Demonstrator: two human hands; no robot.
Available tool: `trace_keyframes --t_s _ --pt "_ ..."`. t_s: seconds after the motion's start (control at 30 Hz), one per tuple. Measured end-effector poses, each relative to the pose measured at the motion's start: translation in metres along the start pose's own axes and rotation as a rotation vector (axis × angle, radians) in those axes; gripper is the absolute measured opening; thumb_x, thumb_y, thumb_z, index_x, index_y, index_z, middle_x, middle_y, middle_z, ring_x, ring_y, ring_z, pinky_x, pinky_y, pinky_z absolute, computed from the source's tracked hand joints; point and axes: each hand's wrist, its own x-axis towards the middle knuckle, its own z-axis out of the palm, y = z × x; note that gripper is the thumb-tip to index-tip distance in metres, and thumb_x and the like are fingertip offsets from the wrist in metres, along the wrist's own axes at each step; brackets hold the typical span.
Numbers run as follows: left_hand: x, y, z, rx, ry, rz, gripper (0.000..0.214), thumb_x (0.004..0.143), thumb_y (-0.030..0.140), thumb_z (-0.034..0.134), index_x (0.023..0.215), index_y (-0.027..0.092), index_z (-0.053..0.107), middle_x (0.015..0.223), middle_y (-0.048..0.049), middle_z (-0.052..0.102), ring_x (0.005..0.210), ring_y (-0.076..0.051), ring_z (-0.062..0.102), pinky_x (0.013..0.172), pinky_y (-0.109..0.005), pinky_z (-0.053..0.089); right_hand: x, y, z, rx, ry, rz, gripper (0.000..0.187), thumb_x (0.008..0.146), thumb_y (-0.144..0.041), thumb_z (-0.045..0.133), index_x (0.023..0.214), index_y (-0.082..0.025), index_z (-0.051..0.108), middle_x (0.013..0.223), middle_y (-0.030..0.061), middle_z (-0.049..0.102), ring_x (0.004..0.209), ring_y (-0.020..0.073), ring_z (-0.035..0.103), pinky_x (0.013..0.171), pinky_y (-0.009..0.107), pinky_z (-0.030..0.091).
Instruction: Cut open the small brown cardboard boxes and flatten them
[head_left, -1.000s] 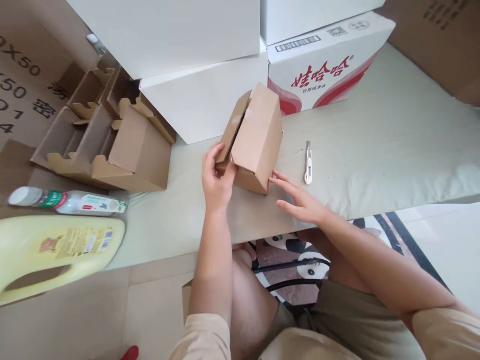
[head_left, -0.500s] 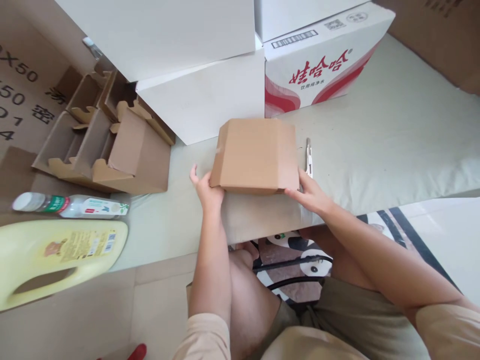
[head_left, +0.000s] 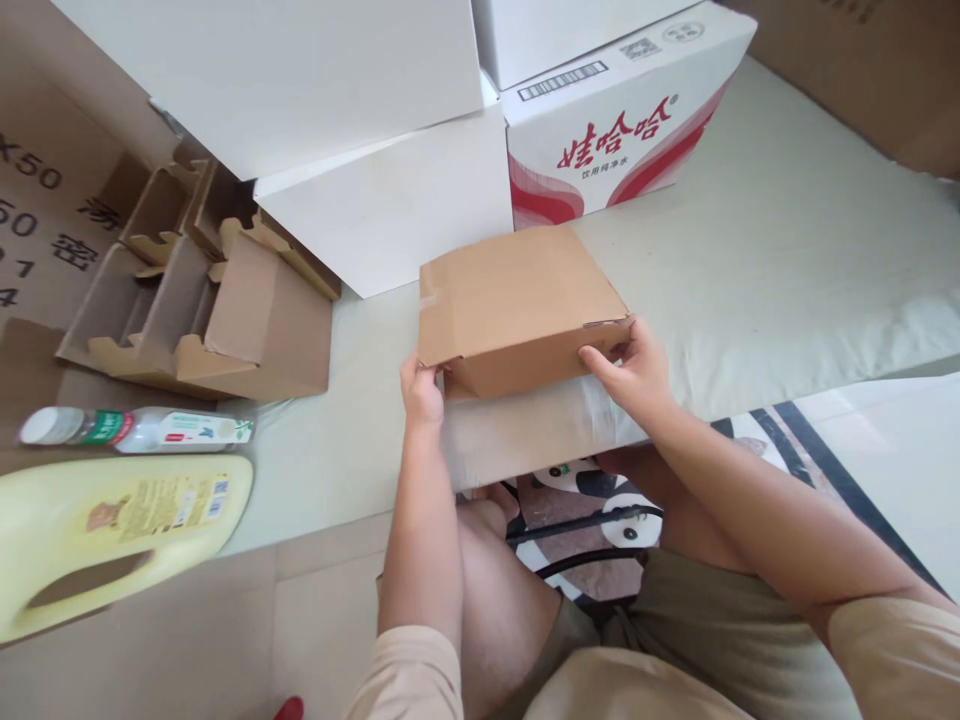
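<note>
A brown cardboard box [head_left: 517, 290] is between my hands over the pale green cloth, its top face and near side turned toward me. My left hand [head_left: 422, 392] is closed on its near left corner, most of the fingers out of sight behind the board. At the near right corner my right hand [head_left: 634, 365] grips the box, thumb on the near side and fingers round the edge. A small gap shows under the lid at that right corner. The underside of the box is hidden.
White cartons [head_left: 390, 200] and a red-and-white water carton [head_left: 600, 150] stand behind. To the left are brown cardboard dividers [head_left: 255, 310], a plastic bottle [head_left: 142, 428] and a pale yellow jug [head_left: 172, 500]. Below the cloth's edge is a panda-print surface [head_left: 577, 530].
The box has tilted, so its near side now shows, and its right end has swung up over where the box cutter lay. My left hand has closed its fingers on the corner.
</note>
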Motion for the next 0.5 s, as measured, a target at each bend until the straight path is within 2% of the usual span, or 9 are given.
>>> trace_keyframes --t_s 0.07,0.13,0.23,0.27,0.3,0.33,0.4,0.47,0.5 --pt "-0.002 0.001 -0.007 -0.070 0.018 -0.096 0.032 0.069 0.043 0.061 0.051 0.022 0.045 0.047 0.0017 0.043 0.047 -0.014 0.049 0.049 -0.027 0.038 0.001 -0.001 -0.002 0.024 -0.007 -0.007 0.030 0.072 -0.037 0.075 0.082 -0.026 0.049 0.078 0.0005 0.060 0.069 0.0185 0.055 0.063 0.036 0.048" --pt "-0.004 0.004 -0.017 -0.087 -0.032 -0.233 0.037 0.065 0.042 0.064 0.047 0.023 0.038 0.041 0.0039 0.034 0.037 -0.010 0.037 0.041 -0.025 0.030 0.003 0.002 -0.006 0.068 -0.019 -0.014 0.031 0.073 -0.042 0.074 0.083 -0.026 0.050 0.079 0.0010 0.059 0.071 0.0196 0.055 0.066 0.037 0.048" --pt "-0.006 0.009 -0.030 -0.009 -0.328 -0.412 0.026 0.057 0.033 0.069 0.049 0.021 0.049 0.041 0.0029 0.042 0.033 -0.010 0.034 0.035 -0.024 0.024 0.009 0.010 -0.011 0.190 -0.012 0.019 0.036 0.082 -0.059 0.063 0.076 -0.026 0.049 0.073 0.0005 0.053 0.072 0.0204 0.054 0.069 0.037 0.048" --pt "-0.007 0.010 -0.031 0.026 -0.415 -0.425 0.022 0.057 0.032 0.071 0.051 0.020 0.053 0.043 0.0020 0.046 0.033 -0.010 0.037 0.036 -0.025 0.026 0.011 0.013 -0.012 0.233 -0.001 0.043 0.040 0.084 -0.062 0.059 0.073 -0.026 0.046 0.069 0.0000 0.049 0.069 0.0198 0.052 0.067 0.036 0.047" --pt "-0.006 0.011 -0.031 0.059 -0.444 -0.400 0.020 0.059 0.031 0.071 0.054 0.020 0.056 0.045 0.0012 0.049 0.036 -0.011 0.041 0.037 -0.025 0.030 0.013 0.016 -0.012 0.269 0.019 0.072 0.043 0.085 -0.064 0.056 0.070 -0.026 0.044 0.067 -0.0005 0.045 0.066 0.0188 0.049 0.064 0.034 0.045" --pt "-0.005 0.010 -0.029 0.098 -0.410 -0.342 0.019 0.062 0.031 0.072 0.057 0.020 0.058 0.049 0.0006 0.053 0.040 -0.012 0.046 0.041 -0.026 0.036 0.015 0.018 -0.013 0.298 0.046 0.102 0.044 0.085 -0.063 0.056 0.068 -0.025 0.042 0.065 -0.0009 0.042 0.063 0.0178 0.046 0.061 0.033 0.042" --pt "-0.002 0.007 -0.023 0.197 -0.207 -0.170 0.017 0.067 0.031 0.075 0.071 0.019 0.063 0.067 -0.0024 0.064 0.061 -0.016 0.061 0.059 -0.029 0.050 0.018 0.022 -0.014 0.338 0.113 0.138 0.044 0.083 -0.061 0.059 0.065 -0.025 0.039 0.064 -0.0015 0.038 0.059 0.0163 0.041 0.057 0.031 0.037" --pt "0.003 0.002 -0.017 0.267 -0.027 -0.029 0.029 0.067 0.031 0.080 0.090 0.021 0.067 0.097 -0.0073 0.072 0.094 -0.021 0.068 0.084 -0.034 0.054 0.019 0.024 -0.015 0.367 0.163 0.147 0.046 0.081 -0.062 0.059 0.064 -0.025 0.036 0.062 -0.0016 0.034 0.057 0.0164 0.039 0.055 0.031 0.034" --pt "0.004 0.000 -0.015 0.253 0.003 0.003 0.037 0.065 0.031 0.082 0.098 0.021 0.067 0.108 -0.0091 0.071 0.106 -0.023 0.066 0.091 -0.037 0.053 0.019 0.025 -0.017 0.380 0.154 0.152 0.047 0.080 -0.064 0.058 0.065 -0.026 0.034 0.061 -0.0016 0.032 0.056 0.0170 0.039 0.054 0.031 0.034"
